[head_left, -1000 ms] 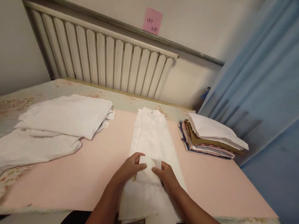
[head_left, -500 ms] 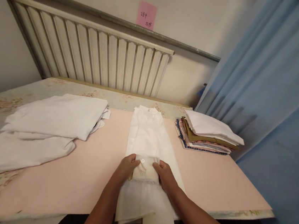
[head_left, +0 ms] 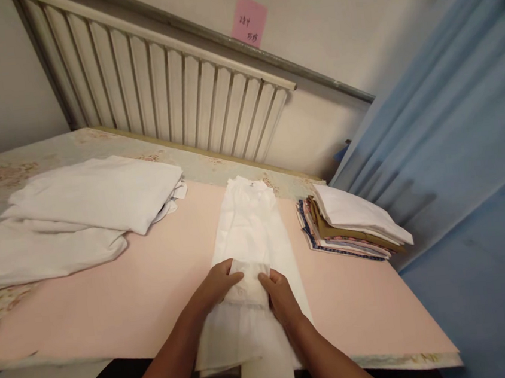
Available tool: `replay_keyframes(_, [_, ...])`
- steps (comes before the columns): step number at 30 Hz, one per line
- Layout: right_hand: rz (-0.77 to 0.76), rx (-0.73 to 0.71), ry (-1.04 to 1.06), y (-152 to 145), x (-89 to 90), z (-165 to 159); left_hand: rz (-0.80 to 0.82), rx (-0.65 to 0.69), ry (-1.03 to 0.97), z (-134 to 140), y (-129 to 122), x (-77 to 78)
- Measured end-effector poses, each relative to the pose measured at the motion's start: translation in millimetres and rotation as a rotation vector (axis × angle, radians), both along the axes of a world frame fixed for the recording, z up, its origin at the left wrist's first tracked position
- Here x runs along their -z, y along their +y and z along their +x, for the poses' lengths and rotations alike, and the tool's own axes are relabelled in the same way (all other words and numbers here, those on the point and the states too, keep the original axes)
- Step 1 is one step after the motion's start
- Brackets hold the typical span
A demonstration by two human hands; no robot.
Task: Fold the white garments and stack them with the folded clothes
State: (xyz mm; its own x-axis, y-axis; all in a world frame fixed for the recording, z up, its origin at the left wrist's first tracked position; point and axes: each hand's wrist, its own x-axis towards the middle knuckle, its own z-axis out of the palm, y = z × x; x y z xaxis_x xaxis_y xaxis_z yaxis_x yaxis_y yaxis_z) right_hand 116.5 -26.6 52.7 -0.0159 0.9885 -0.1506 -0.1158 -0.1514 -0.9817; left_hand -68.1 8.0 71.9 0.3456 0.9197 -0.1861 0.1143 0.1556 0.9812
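Note:
A white garment (head_left: 249, 219), folded long and narrow, lies in the middle of the table, its lower end hanging over the front edge. On top of it is a white cuff (head_left: 253, 285) with a frayed-looking sheer band below. My left hand (head_left: 220, 284) pinches the cuff's left side, thumb on top. Opposite it, my right hand (head_left: 282, 294) grips the right side between thumb and fingers. The fingertips beneath the cloth are partly hidden.
Larger white cloths (head_left: 100, 196) lie piled at the left. At the right stands a stack of folded clothes (head_left: 350, 221), white on top. A pink sheet (head_left: 164, 294) covers the table. A radiator (head_left: 170, 89) is behind, and a blue curtain (head_left: 451, 150) hangs at right.
My left thumb has slid slightly right over the cuff, covering the round button that showed before. My right hand has barely moved.

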Motion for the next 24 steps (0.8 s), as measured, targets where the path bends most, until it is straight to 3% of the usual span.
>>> replay_keyframes(16, [0.001,-0.01,0.017,-0.8,-0.4,-0.8,0.274,-0.053,0.126,3.6,3.6,-2.3])
replay_keyframes(24, [-0.001,0.005,-0.009,0.0,2.6,0.4,0.188,-0.08,0.168,1.5,4.3,-5.4])
